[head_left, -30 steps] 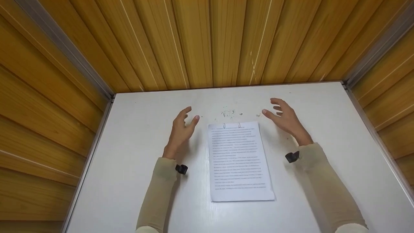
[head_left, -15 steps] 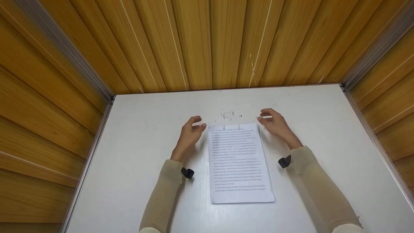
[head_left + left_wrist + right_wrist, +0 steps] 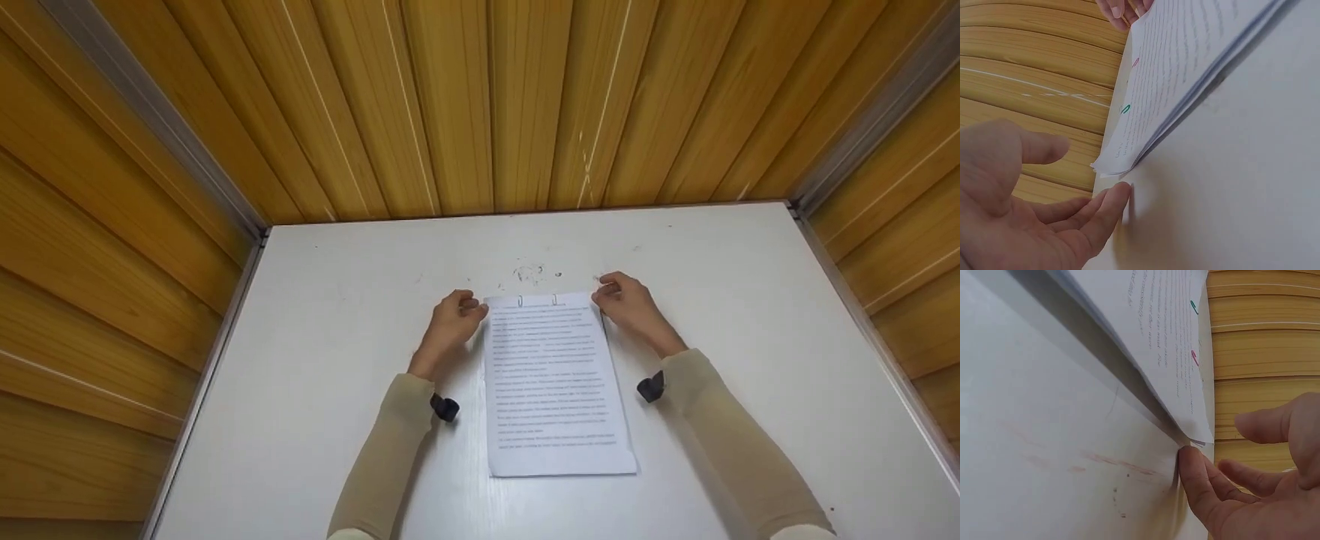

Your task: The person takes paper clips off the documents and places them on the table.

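1. Head view: stack of printed sheets [image 3: 551, 375] lies flat on the worktop [image 3: 337, 315] between the hands, its top edge level with them, the rest running back toward the person; left hand [image 3: 454, 322] at the top left corner, right hand [image 3: 630, 304] at the top right
2. Head view, step: judged to be the start of taking the stack by its two top corners, whether to lift or to straighten it cannot be told; next move probably calls for both thumbs to come down on the corners together
3. Head view, writing: rows of small dark print down the page, too blurred to read; no brand made out on the black wrist cameras [image 3: 446, 409]
4. Left wrist view: thumb and fingers well apart, nothing gripped; fingertips just beside the curled corner, contact cannot be told; green clip [image 3: 1126, 109] on the top edge nearer this hand, pink clip [image 3: 1136, 62] farther along toward the right hand; print not legible
5. Right wrist view: thumb raised clear of the fingers, nothing clamped; forefinger tip right at the corner, touching or just short of it, cannot tell; pink clip is the nearer one here; print is larger, word shapes show, none read with confidence; reddish smears [image 3: 1117, 461] on the worktop beside this hand, not writing
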A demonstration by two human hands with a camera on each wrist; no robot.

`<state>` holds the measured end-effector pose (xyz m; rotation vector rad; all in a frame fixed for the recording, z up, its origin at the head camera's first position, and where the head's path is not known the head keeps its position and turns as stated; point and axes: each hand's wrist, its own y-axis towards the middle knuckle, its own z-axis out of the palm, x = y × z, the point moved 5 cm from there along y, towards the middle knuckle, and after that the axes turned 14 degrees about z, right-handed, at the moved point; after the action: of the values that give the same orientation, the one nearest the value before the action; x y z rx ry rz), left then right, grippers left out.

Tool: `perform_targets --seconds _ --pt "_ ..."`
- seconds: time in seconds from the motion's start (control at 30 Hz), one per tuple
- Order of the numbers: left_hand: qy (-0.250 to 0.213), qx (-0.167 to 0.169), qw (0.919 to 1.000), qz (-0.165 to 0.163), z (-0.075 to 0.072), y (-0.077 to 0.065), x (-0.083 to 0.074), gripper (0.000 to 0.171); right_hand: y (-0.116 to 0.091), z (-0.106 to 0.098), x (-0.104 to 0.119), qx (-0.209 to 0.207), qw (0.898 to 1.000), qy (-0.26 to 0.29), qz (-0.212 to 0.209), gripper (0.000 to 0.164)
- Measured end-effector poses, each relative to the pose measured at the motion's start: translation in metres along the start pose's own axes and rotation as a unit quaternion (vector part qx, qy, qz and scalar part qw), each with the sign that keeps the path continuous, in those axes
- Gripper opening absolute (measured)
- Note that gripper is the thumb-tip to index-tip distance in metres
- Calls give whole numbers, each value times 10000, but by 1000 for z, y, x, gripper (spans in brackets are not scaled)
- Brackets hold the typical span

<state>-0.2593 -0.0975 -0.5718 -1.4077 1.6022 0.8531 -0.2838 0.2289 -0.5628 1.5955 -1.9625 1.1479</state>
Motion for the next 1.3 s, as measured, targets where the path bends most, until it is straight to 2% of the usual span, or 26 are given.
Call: perform_targets --seconds 0.13,0.43,0.63,0.9,1.13,1.3 --pt "2 -19 10000 0 5 3 0 51 1 3 -1 -96 9999 -61 41 47" --pt "448 -251 9977 447 5 17 -1 23 10 4 -3 -225 9997 48 31 31" --pt "612 -349 9951 693 4 19 2 16 13 5 -9 -139 9992 285 235 27" --pt "322 -432 9963 671 3 17 5 15 14 6 -15 -38 9973 590 443 27" --pt "-99 -593 9965 573 4 15 9 15 13 7 -19 -35 9944 961 442 28" --pt "-338 -720 9943 716 4 12 9 18 9 6 -19 -102 9922 1192 360 26"
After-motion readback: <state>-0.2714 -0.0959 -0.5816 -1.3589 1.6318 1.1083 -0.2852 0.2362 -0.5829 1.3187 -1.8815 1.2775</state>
